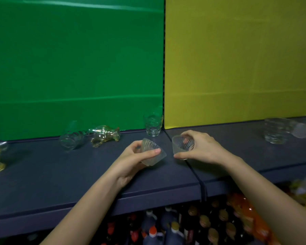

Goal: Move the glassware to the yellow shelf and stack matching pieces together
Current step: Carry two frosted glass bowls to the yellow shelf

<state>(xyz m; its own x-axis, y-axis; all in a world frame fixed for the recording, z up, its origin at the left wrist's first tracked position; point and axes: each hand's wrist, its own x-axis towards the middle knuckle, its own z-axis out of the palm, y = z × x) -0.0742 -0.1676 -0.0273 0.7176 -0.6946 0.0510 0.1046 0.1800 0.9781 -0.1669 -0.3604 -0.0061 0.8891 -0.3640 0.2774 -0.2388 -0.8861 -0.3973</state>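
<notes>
Ribbed glass cup (153,154) tilted in left hand (131,159), fingers (155,151) wrapped around it, matching cup (182,145) pinched in right hand (201,147), both above shelf (78,170) at green-yellow divide, rims near, apart

The two small bowls (153,153) (183,145) were clear ribbed glass, faintly frosted-looking. At ten o'clock an amber-tinted glass piece (105,135) lay glossy, beside a clear tumbler (72,139). The stacked glasses (276,130) at three o'clock were clear and ridged. The shelf (60,167) looked matt dark blue; the green backing (74,64) and yellow backing (237,59) resembled smooth matt paper with faint creases.
</notes>
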